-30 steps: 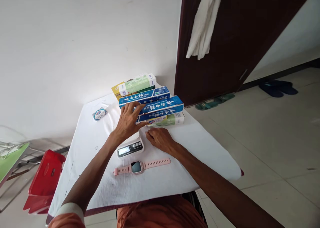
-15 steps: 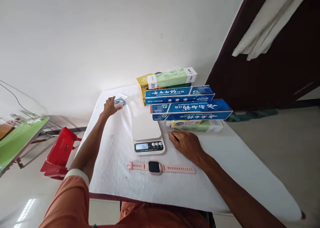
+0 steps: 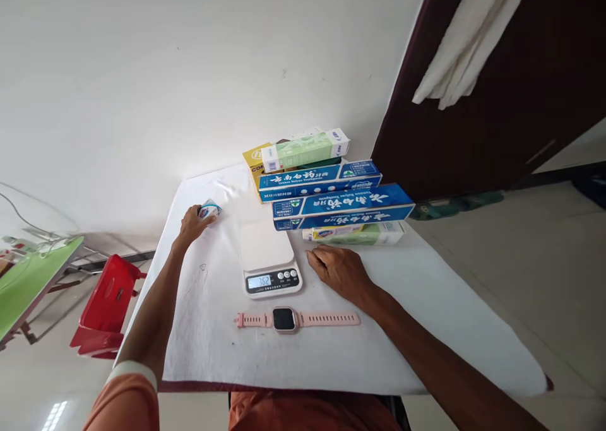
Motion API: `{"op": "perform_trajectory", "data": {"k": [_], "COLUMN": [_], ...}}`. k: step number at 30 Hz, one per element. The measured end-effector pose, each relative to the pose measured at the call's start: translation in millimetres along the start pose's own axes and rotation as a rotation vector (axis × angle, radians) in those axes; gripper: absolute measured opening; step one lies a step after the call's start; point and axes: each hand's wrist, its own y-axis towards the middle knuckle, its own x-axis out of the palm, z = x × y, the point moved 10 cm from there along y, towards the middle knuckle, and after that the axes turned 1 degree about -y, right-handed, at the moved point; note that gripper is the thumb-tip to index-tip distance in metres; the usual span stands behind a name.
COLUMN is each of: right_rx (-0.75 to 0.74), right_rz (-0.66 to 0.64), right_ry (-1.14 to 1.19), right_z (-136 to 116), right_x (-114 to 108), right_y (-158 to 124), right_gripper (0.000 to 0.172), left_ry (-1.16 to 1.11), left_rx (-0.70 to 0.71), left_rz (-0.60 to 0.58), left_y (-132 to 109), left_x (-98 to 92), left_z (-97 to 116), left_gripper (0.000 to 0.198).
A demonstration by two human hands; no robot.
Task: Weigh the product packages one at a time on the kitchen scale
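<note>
Small blue-and-white packet (image 3: 209,211): lay on the white-covered table (image 3: 426,317) toward the far left corner, left of and slightly beyond the kitchen scale (image 3: 269,257); appeared to run its long side roughly across the table, though too small to tell for certain. Clasped at the near-left end by the left hand (image 3: 192,224) with curled fingers, at the end of an arm stretched forward along the table's left edge. Lay well apart from the right hand (image 3: 337,268), on the opposite side of the scale, hence far nearer the left. Right hand: rested palm down on the cloth, empty and loosely opened, just right of the scale and just in front of the stacked toothpaste boxes (image 3: 341,204). Scale: stood between the two hands with a lit display and a bare platform. Pink watch (image 3: 293,319): laid flat, strap across the table, nearest the body. Red stool (image 3: 106,301): stood on the floor to the left.
</note>
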Motion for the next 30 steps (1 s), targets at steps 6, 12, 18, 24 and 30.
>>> {"op": "perform_trajectory", "data": {"k": [6,12,18,24,30], "right_rx": [0.042,0.075,0.087,0.090,0.097], "right_rz": [-0.072,-0.094,-0.135,-0.146,-0.158], "right_ry": [-0.002,0.001,-0.024,-0.030,-0.025], "right_z": [-0.7,-0.6,0.8,0.5,-1.0], "right_x": [1.4,-0.5,2.6,2.7,0.8], "right_y": [1.1,2.9,3.9,3.9,3.6], "right_gripper": [0.046,0.046,0.047,0.047,0.048], "left_ry": [-0.148,-0.062,-0.036,-0.100,-0.440], "left_rx": [0.431,0.705,0.716,0.703,0.612], "left_rz": [0.087,-0.111,-0.154,-0.113,0.307], "left_y": [-88.3,-142.7,-138.4,-139.7,-156.5], "left_x": [-42.3,-17.0,5.6,-1.4,-83.9], "left_z": [73.7,155.6,171.2,164.3,144.8], "left_gripper": [0.059,0.053,0.049,0.065,0.072]}}
